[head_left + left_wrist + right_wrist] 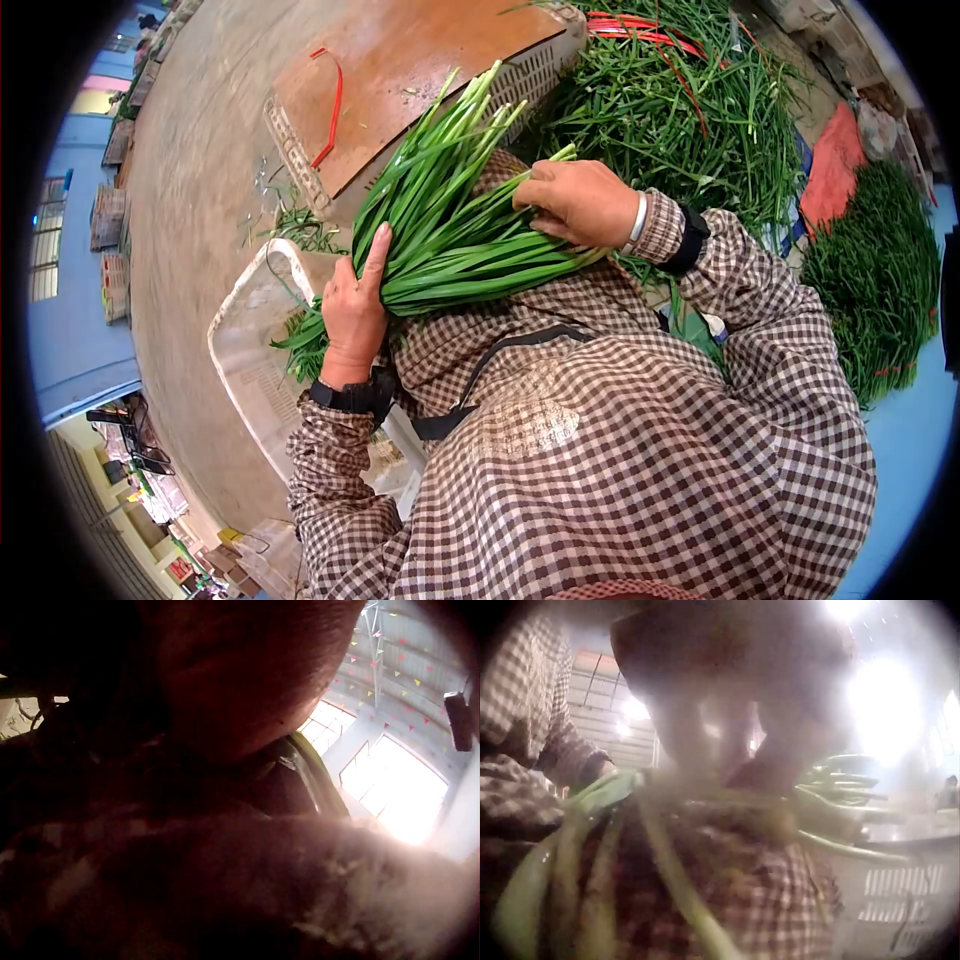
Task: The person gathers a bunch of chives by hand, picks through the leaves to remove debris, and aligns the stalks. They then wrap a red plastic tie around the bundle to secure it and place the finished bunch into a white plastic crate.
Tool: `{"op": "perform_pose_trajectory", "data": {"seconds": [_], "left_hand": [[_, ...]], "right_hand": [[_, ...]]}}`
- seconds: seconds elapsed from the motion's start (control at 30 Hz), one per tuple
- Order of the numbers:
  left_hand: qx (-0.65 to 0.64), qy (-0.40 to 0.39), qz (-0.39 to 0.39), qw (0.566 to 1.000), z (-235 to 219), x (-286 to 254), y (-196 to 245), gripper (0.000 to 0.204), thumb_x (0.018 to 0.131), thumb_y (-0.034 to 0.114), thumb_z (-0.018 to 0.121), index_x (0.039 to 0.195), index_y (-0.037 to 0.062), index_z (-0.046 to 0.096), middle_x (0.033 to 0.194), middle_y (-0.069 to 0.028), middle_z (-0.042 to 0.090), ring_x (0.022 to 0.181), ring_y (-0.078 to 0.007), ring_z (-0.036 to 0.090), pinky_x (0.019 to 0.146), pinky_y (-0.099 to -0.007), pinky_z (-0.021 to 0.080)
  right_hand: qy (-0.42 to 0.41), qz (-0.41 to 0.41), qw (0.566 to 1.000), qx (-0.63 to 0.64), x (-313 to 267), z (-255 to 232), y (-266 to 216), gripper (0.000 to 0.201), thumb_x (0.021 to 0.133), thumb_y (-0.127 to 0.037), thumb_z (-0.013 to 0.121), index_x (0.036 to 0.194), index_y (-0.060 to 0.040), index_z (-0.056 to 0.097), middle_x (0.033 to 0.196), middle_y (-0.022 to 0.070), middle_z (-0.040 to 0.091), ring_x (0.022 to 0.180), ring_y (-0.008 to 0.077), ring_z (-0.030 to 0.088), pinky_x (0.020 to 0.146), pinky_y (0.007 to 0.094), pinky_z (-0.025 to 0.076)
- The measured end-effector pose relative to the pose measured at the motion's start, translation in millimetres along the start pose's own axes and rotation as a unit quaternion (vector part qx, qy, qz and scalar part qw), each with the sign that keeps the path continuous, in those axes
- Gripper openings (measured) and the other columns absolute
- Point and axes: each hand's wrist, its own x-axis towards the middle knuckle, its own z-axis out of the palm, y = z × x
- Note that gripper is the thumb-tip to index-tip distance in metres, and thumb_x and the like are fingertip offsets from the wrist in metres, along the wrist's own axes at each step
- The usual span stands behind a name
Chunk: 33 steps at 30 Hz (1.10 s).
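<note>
A bunch of garlic chives (pixel 450 235), long flat green leaves with paler stalk ends, lies fanned across the person's lap in the head view. The left hand (pixel 354 312) grips the leafy end at the left, one finger stretched along the leaves. At the stalk side, the right hand (pixel 585 203) pinches some chives with bent fingers. Pale stalks (pixel 676 881) hang under the blurred right hand in the right wrist view. The left wrist view is mostly dark, filled by part of the left hand (pixel 247 682); its fingertips are hidden there.
A white plastic crate (pixel 222 335) stands by the left knee. Ahead, a brown board (pixel 430 70) on an upturned crate bears a red strap (pixel 338 100). A big heap of loose chives (pixel 670 130) lies to the right, near tied chives (pixel 870 280) and a red sack (pixel 832 165).
</note>
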Motion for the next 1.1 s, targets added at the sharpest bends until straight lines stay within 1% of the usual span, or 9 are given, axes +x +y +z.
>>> {"op": "perform_pose_trajectory", "data": {"seconds": [0.17,0.3,0.43,0.63,0.87,0.9,0.97,1.0,1.1], "left_hand": [[0.005,0.004,0.007,1.0,3,-1,-2,0.076,0.07,-0.009,0.052,0.135,0.0282,0.04,0.072,-0.0091,0.04,0.058,-0.0266,0.046,0.054,-0.0365,0.042],[-0.007,0.0,0.005,1.0,2,0,-1,0.076,0.07,-0.009,0.052,0.135,0.0281,0.041,0.072,-0.0094,0.041,0.058,-0.027,0.047,0.054,-0.0365,0.043],[-0.007,-0.002,0.002,1.0,2,-2,0,0.076,0.069,-0.009,0.053,0.135,0.0277,0.041,0.074,-0.0097,0.042,0.06,-0.0273,0.048,0.054,-0.0363,0.043],[-0.022,-0.022,0.007,0.999,4,-3,-4,0.077,0.068,-0.002,0.063,0.136,0.0239,0.038,0.081,-0.0107,0.045,0.065,-0.031,0.051,0.054,-0.0391,0.043],[-0.021,-0.028,-0.007,0.999,3,-4,-2,0.077,0.067,-0.005,0.06,0.135,0.0254,0.039,0.077,-0.0105,0.043,0.062,-0.0299,0.048,0.054,-0.039,0.042],[-0.034,-0.008,-0.007,0.999,3,-3,-1,0.078,0.066,-0.01,0.054,0.134,0.0271,0.042,0.074,-0.0097,0.042,0.059,-0.0292,0.047,0.053,-0.0385,0.04],[-0.034,-0.005,-0.004,0.999,3,-3,0,0.078,0.066,-0.01,0.054,0.134,0.0268,0.042,0.073,-0.0098,0.042,0.059,-0.0292,0.047,0.054,-0.0385,0.04],[-0.035,-0.003,-0.001,0.999,4,-2,0,0.077,0.067,-0.009,0.055,0.134,0.0265,0.042,0.073,-0.0099,0.042,0.059,-0.0292,0.047,0.054,-0.0384,0.041],[-0.025,-0.022,-0.004,0.999,2,-1,0,0.076,0.067,-0.009,0.056,0.134,0.026,0.042,0.074,-0.01,0.042,0.06,-0.0293,0.048,0.055,-0.0382,0.041]], "right_hand": [[0.078,0.058,0.995,-0.003,10,1,-4,0.03,0.071,-0.021,0.069,0.096,-0.0115,0.057,0.081,0.0109,0.055,0.075,0.03,0.058,0.064,0.0432,0.048],[0.136,-0.05,0.987,-0.07,17,8,6,0.021,0.069,-0.012,0.069,0.087,-0.009,0.059,0.083,0.0081,0.054,0.078,0.0283,0.056,0.066,0.0369,0.048],[0.103,-0.044,0.976,0.186,15,3,33,0.014,0.076,-0.013,0.067,0.087,-0.0045,0.064,0.081,0.009,0.059,0.072,0.0249,0.059,0.067,0.0356,0.049],[0.037,0.118,0.757,0.641,-6,-3,64,0.012,0.089,-0.011,0.052,0.088,-0.0003,0.056,0.067,0.0033,0.061,0.056,0.0114,0.059,0.049,0.0199,0.045],[0.015,0.282,0.861,0.424,-87,-64,140,0.016,0.086,-0.018,0.056,0.084,-0.0021,0.055,0.063,0.0013,0.057,0.054,0.011,0.056,0.051,0.0235,0.047],[-0.106,0.262,0.947,0.154,-94,-65,159,0.02,0.084,-0.021,0.059,0.09,-0.0015,0.057,0.071,0.0068,0.061,0.062,0.017,0.06,0.06,0.0302,0.05],[-0.161,0.323,0.863,-0.354,-87,-63,116,0.027,0.081,-0.024,0.063,0.096,-0.0015,0.06,0.08,0.0133,0.063,0.074,0.0231,0.062,0.07,0.0352,0.051],[-0.012,0.233,0.94,-0.248,-89,-56,120,0.03,0.08,-0.026,0.064,0.097,-0.0018,0.061,0.088,0.0162,0.064,0.083,0.0263,0.062,0.077,0.038,0.049],[0.041,0.194,0.98,0.031,-41,-58,60,0.025,0.082,-0.021,0.061,0.096,-0.0007,0.059,0.082,0.0128,0.063,0.073,0.0221,0.062,0.067,0.0312,0.051]]}}
